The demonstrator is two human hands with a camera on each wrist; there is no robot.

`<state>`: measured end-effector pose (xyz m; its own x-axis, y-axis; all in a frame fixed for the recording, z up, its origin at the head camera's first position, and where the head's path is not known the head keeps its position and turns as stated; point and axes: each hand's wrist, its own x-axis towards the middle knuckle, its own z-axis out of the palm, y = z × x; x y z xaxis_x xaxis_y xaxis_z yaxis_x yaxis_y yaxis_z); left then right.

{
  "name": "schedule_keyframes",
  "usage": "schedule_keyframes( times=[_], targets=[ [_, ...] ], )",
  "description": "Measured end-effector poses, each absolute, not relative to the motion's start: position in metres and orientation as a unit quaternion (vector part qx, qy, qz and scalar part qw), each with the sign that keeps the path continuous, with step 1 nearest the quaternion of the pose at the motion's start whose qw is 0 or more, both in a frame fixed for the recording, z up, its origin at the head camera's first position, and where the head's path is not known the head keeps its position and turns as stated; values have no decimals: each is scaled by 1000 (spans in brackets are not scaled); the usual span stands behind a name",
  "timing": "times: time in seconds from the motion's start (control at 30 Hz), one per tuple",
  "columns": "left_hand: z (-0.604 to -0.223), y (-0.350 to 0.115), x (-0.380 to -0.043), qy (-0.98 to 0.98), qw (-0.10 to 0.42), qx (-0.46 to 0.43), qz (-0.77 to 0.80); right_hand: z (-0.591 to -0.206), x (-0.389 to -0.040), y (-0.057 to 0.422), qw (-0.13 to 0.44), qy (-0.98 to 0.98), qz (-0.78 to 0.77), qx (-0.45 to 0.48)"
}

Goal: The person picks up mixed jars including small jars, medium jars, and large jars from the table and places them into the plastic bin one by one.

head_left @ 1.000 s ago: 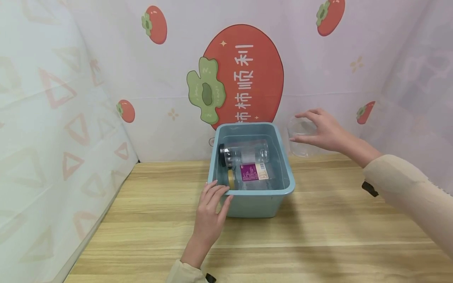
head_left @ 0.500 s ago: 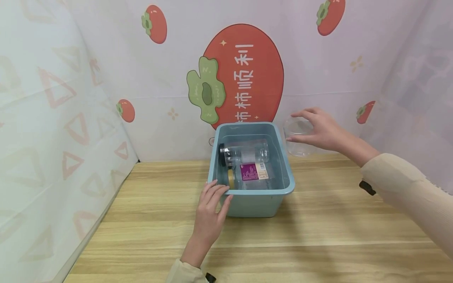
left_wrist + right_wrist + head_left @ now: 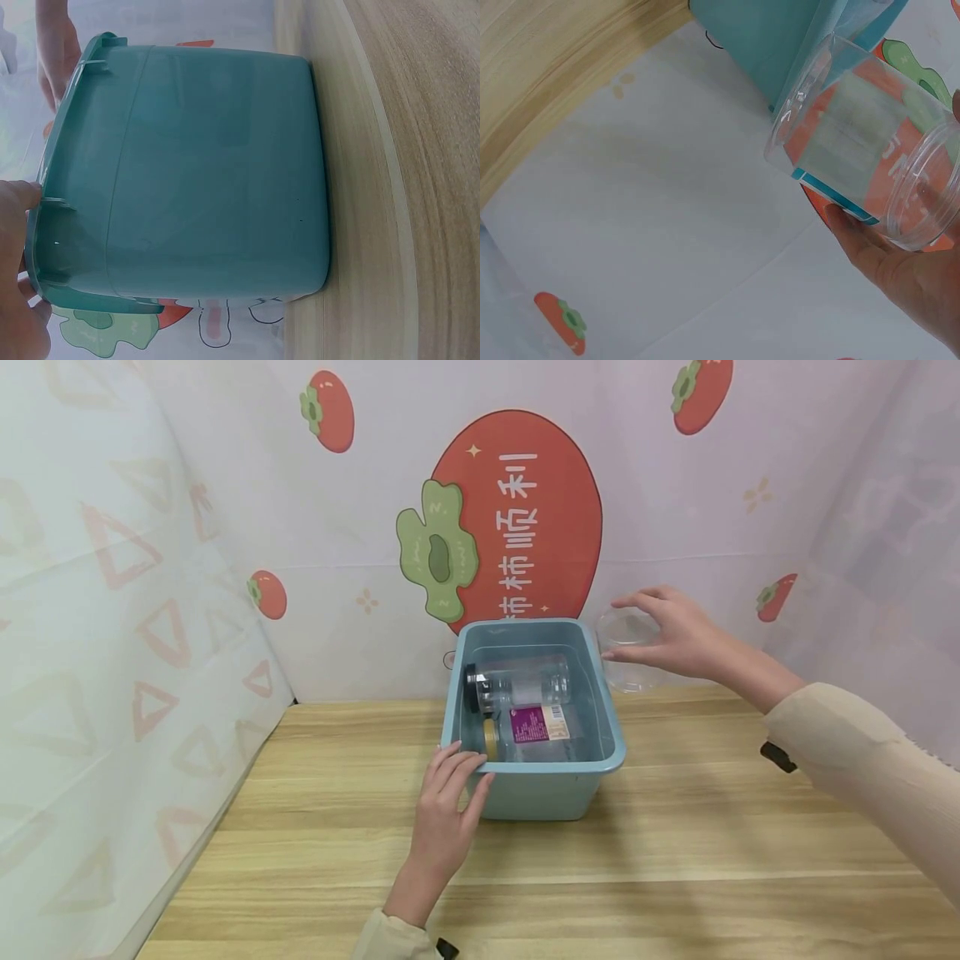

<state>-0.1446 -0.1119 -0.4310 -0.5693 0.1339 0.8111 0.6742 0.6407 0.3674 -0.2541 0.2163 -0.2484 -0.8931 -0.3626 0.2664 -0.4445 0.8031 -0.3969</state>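
My right hand (image 3: pixel 686 635) holds a clear plastic jar (image 3: pixel 840 142) between thumb and fingers, just right of the blue plastic bin (image 3: pixel 536 797). In the right wrist view the jar shows no lid, and a pale label with a teal edge is on its side. Its base end overlaps the bin in that view. My left hand (image 3: pixel 442 814) grips the bin's near-left rim, fingers over the edge and thumb along the outside. Inside the bin lie a clear jar with a black lid (image 3: pixel 525 685) and a clear container with a purple label (image 3: pixel 528 725) and yellow lid (image 3: pixel 490 740).
The bin stands on a wood-grain table (image 3: pixel 337 860) near its back edge. Behind it hangs a white cloth backdrop (image 3: pixel 360 510) printed with red persimmons. More cloth (image 3: pixel 97 635) closes off the left side.
My right hand has shifted slightly left with the clear jar, nearer the bin's right rim. My left hand and the bin have stayed where they were.
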Motion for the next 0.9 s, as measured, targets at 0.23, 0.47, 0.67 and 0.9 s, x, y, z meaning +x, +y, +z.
schedule_keyframes(
  times=[0.23, 0.47, 0.67, 0.9],
  targets=[
    [-431, -111, -145, -815, 392, -248, -346, -247, -253, 214, 87, -945, 231, 214],
    [-431, -111, -145, -815, 393, -247, -347, -246, -252, 211, 84, -945, 231, 218],
    [-431, -111, -144, -815, 394, -246, -346, -246, -251, 207, 79, -945, 230, 221],
    [-430, -111, -144, -817, 393, -244, -345, -246, -250, 203, 76, -943, 235, 223]
  ],
)
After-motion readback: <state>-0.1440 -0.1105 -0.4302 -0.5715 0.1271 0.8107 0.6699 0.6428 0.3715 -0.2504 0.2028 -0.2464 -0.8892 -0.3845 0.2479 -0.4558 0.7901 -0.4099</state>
